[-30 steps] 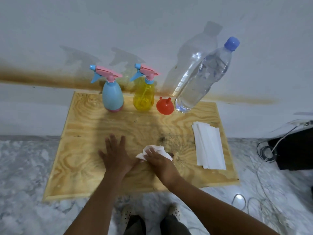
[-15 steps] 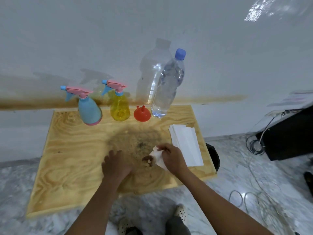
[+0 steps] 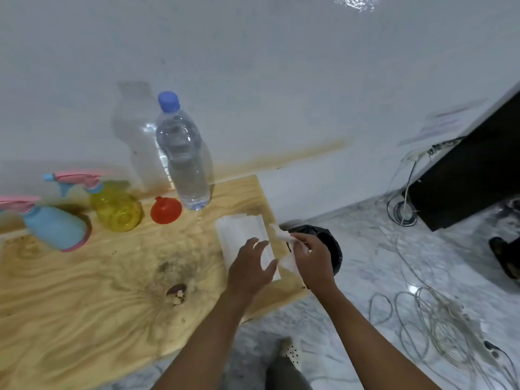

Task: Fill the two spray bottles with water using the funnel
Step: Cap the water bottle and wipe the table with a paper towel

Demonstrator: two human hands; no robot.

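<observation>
two spray bottles stand along the far edge of the wooden board (image 3: 84, 291): the blue spray bottle (image 3: 55, 228) at the left, the yellow spray bottle (image 3: 116, 208) next to it, then the red funnel (image 3: 166, 211) mouth down just beside the capped water bottle (image 3: 184, 161). the left hand (image 3: 250, 266) hovers with fingers loosely spread over the stack of white napkins (image 3: 239, 229), holding nothing. the right hand (image 3: 312, 260) pinches a crumpled tissue (image 3: 278, 233) near the black bin (image 3: 329, 240).
</observation>
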